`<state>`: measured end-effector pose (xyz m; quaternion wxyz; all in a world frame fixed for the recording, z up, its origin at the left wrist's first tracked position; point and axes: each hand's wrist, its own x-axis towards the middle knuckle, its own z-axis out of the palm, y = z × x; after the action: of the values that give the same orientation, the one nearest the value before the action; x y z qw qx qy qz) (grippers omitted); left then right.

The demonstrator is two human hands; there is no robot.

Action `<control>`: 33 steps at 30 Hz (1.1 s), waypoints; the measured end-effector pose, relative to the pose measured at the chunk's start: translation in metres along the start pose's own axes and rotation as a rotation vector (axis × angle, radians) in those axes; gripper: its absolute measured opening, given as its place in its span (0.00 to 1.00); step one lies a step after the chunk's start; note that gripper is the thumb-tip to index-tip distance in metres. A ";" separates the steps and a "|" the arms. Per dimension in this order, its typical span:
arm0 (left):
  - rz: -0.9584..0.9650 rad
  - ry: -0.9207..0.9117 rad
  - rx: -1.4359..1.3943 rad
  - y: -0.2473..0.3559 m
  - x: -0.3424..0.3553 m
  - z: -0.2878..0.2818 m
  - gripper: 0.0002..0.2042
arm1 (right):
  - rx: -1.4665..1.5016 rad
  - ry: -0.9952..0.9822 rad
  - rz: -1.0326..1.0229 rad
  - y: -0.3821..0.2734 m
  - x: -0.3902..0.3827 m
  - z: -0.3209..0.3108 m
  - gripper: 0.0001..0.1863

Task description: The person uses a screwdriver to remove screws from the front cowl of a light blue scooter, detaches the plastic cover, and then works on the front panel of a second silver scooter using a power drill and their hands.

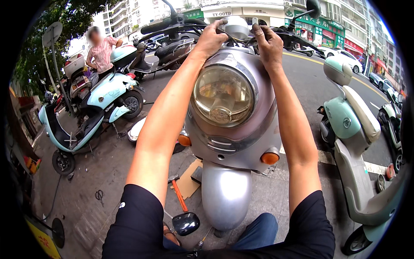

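Note:
A silver scooter (226, 192) faces me, with a large round headlight (223, 96) and orange turn signals (270, 158). Both my arms reach over its front to the handlebar. My left hand (210, 39) is closed at the left side of a rounded silver housing (236, 28), its fingertips near the housing's edge. On the other side my right hand (268, 45) has thumb and fingers drawn together beside the same housing. What either hand grips is too small or hidden to make out. Dark cables run beneath the housing between the hands.
Below lie a hammer (179, 196) with an orange handle, cardboard (188, 180), a black mirror (186, 223), a screwdriver (199, 245) and scissors (99, 196). Light-blue scooters (97, 97) and a mint one (345, 114) stand at either side. A person (101, 52) stands at far left.

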<state>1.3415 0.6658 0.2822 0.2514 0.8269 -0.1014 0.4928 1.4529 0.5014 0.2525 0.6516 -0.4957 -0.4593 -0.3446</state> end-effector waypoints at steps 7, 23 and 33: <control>0.103 0.058 0.053 -0.001 -0.001 0.000 0.24 | -0.400 0.108 -0.033 -0.001 -0.011 0.002 0.32; -0.096 0.006 -0.208 0.010 -0.007 -0.004 0.23 | -0.314 -0.081 -0.112 0.003 -0.017 0.002 0.24; -0.143 -0.059 -0.428 0.008 -0.006 -0.004 0.24 | -0.451 -0.098 -0.237 0.002 -0.014 0.004 0.22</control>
<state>1.3322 0.6608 0.2814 0.4523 0.7740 -0.1519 0.4163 1.4488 0.5053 0.2393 0.4568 -0.5872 -0.4568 -0.4877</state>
